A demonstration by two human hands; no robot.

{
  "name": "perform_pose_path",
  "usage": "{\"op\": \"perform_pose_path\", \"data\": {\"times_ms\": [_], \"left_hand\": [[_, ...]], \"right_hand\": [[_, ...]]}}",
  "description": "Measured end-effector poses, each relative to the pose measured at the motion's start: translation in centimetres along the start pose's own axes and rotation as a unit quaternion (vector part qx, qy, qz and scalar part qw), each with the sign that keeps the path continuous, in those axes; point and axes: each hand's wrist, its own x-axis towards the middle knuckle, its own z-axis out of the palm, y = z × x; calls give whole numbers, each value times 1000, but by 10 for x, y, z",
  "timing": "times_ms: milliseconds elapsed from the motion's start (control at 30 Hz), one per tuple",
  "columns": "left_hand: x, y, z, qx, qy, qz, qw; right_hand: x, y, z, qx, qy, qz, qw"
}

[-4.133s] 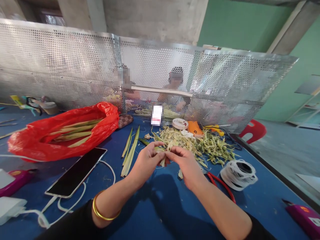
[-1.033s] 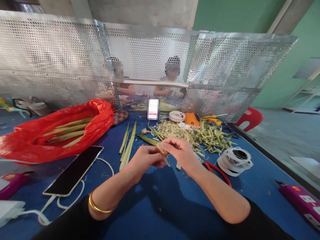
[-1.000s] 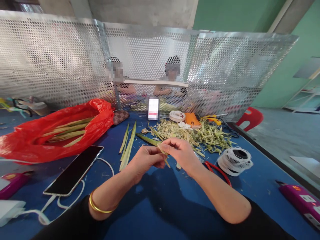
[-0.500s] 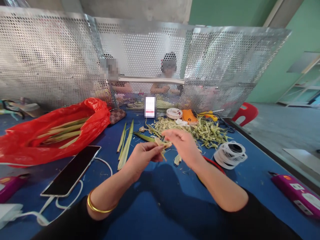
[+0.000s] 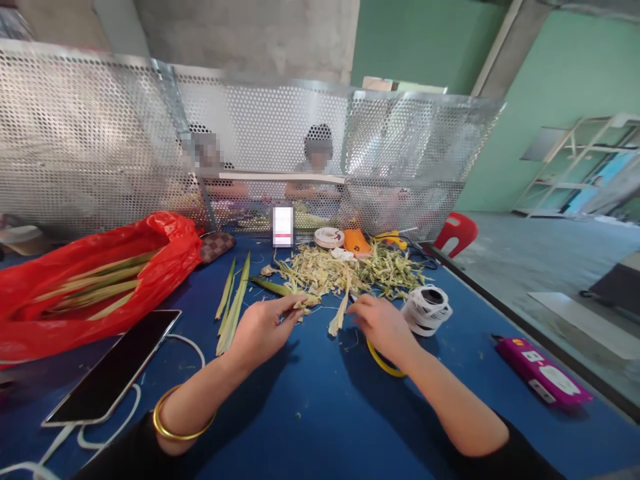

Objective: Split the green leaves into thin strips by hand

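Note:
My left hand (image 5: 267, 330), with a gold bangle on its wrist, pinches a small folded piece of pale leaf (image 5: 307, 303) between thumb and fingertips. My right hand (image 5: 381, 325) is curled over a pair of scissors; a yellow handle loop (image 5: 384, 365) shows beneath it, and the rest is mostly hidden. Between the hands a pale dried leaf strip (image 5: 339, 317) lies on the blue table (image 5: 305, 413). Beyond my left fingers is a darker green leaf (image 5: 273, 287). Long green leaf strips (image 5: 235, 307) lie to the left.
A heap of leaf scraps (image 5: 320, 270) spreads beyond my hands. At right stand a white twine spool (image 5: 427, 310) and a purple pack (image 5: 543, 373). At left are a red bag (image 5: 165, 267) of leaves and a cabled phone (image 5: 115, 370). A perforated metal screen (image 5: 270, 127) separates two people opposite.
My right hand has moved away from the leaf piece, down to the scissors on the table. My left hand stays at the leaf piece. The view has shifted right.

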Motion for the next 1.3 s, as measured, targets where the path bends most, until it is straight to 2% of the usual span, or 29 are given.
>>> {"op": "perform_pose_path", "data": {"times_ms": [67, 133, 167, 233, 300, 367, 433, 467, 533, 600, 667, 767, 867, 1033, 1167, 1300], "left_hand": [[3, -8, -2, 54, -57, -10, 997], [7, -18, -7, 85, -104, -8, 991], [8, -22, -11, 105, -116, -6, 988], [9, -28, -18, 134, -97, -9, 986], [8, -27, -22, 122, -58, -6, 991], [8, -19, -22, 73, -18, -7, 997], [9, -5, -16, 7, 3, -29, 1000], [11, 4, -12, -30, -2, -38, 999], [15, 22, -4, -129, -29, -50, 990], [21, 39, 3, -219, -59, -55, 972], [27, 50, 6, -288, -68, -52, 954], [34, 54, 6, -339, -30, -61, 938], [38, 48, 3, -360, -22, -71, 930], [43, 41, 1, -346, -40, -88, 933], [48, 35, 4, -346, -50, -99, 932], [51, 29, 9, -369, -63, -123, 919]], "right_hand": [[1, 1, 14, -85, -35, -72, 993], [4, 0, 23, -141, -44, -141, 979], [5, -1, 27, -163, -44, -167, 971], [5, -1, 31, -179, -22, -185, 966], [4, 0, 31, -136, 41, -161, 977], [3, 0, 24, -26, 138, -105, 985], [5, -4, 12, 117, 211, -21, 970], [7, -8, 3, 188, 221, 23, 957], [13, -18, -15, 329, 169, 93, 925], [21, -30, -33, 440, 100, 111, 885], [30, -40, -47, 500, 62, 118, 855], [42, -48, -55, 532, 53, 120, 836], [51, -51, -52, 566, 41, 114, 815], [57, -51, -33, 631, 39, 133, 763], [57, -45, -22, 640, 18, 164, 750], [58, -40, -23, 650, -4, 177, 739]]}}
